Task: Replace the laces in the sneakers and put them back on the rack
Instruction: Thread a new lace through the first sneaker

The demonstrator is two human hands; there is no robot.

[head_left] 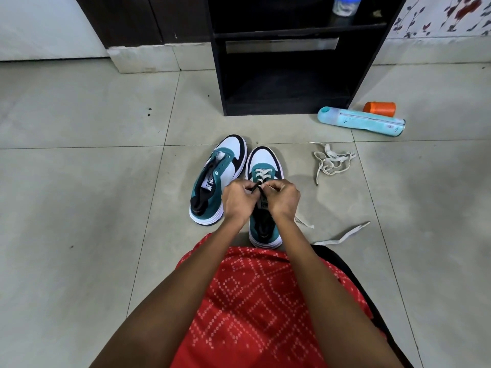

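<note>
Black rack (pixel 289 75) stands on the floor, farthest off. Left sneaker (pixel 218 179) unlaced, beside right sneaker (pixel 265 235). Right sneaker lies under both grips: left grip (pixel 239 200) and right grip (pixel 283 197) curled, pinching its lace (pixel 263 176) above the tongue. Spare lace (pixel 332 160) loose, rightward. Tongue label (pixel 210 183): writing unreadable.

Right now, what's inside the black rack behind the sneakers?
On the rack's upper shelf stands a clear container with a blue lid, cut off by the frame's top edge. The lower compartment shows nothing I can make out, and its back is too dark to read.
</note>
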